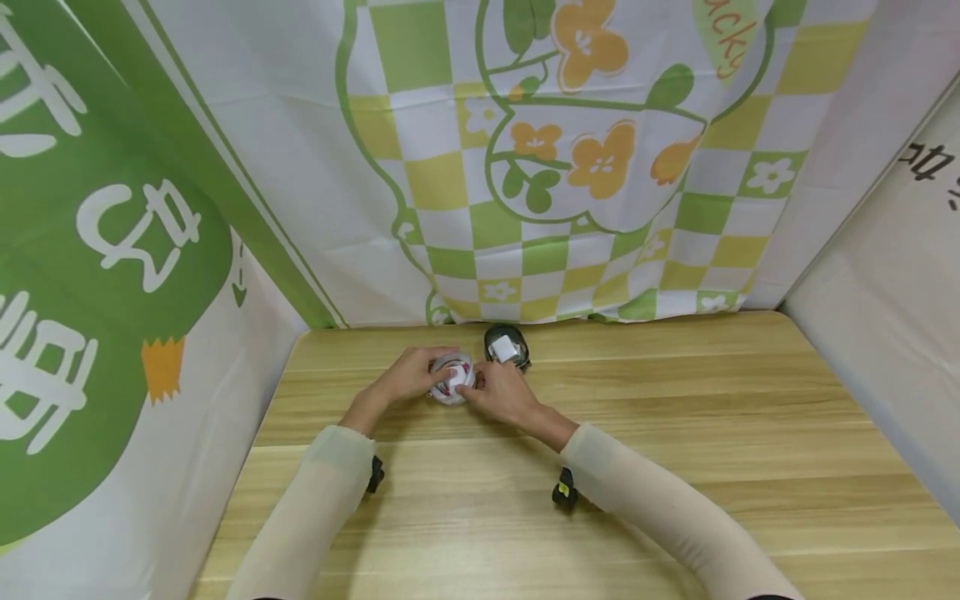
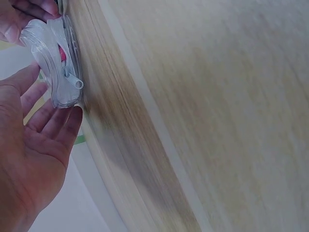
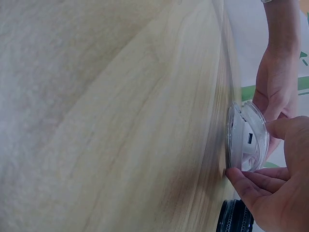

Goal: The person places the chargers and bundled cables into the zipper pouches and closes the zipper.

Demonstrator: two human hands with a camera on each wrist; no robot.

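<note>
A small round clear zip pouch (image 1: pixel 446 397) stands near the table's back edge, held between both hands. My left hand (image 1: pixel 411 373) grips its left side, fingers beneath and around the rim, thumb over the top. My right hand (image 1: pixel 508 395) holds the right side, thumb and fingers at the rim. Inside shows a white charger block (image 3: pixel 247 139) with a USB port, and in the left wrist view a bit of red by the zipper pull (image 2: pixel 74 82). Just behind my right hand sits a dark round case (image 1: pixel 492 336) with a white block (image 1: pixel 504 347) in it.
The wood-grain table (image 1: pixel 675 417) reaches back to a hanging checked cloth (image 1: pixel 525 258). A green and white printed cloth (image 1: pixel 112 333) hangs along the left, a pale one (image 1: pixel 885 275) along the right. Small black devices (image 1: pixel 565 490) are strapped below both sleeves.
</note>
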